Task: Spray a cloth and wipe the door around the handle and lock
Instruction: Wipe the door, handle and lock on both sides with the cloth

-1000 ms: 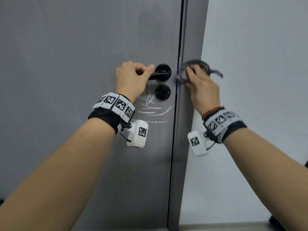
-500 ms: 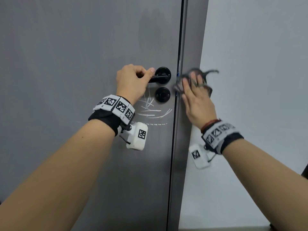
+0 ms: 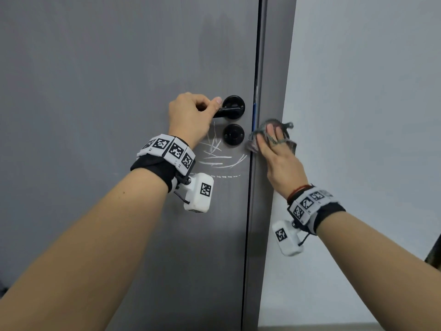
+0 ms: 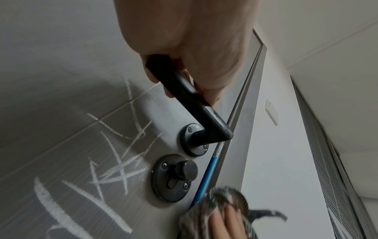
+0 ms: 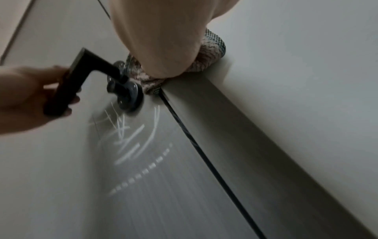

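Cloth [image 3: 270, 137] pressed flat on the door frame [image 3: 272, 68], level with the lock [image 3: 233, 134] and just right of it.

The right hand [image 3: 276, 158] spreads its fingers [image 3: 269, 133] nearly straight over the bunched cloth, pushing it against the frame beside the door [image 3: 119, 91] edge, while the left hand [image 3: 188, 118] curls its fingers round the black handle [image 3: 226, 112], thumb on top. White scribble marks [image 3: 219, 156] lie below the handle and left of the lock, not yet wiped. Judged from this, the wiping is only part done: the cloth should travel left onto the door face, circle the 2 round plates with firm, even pressure, and cover the marks in overlapping strokes while the left hand steadies the door.
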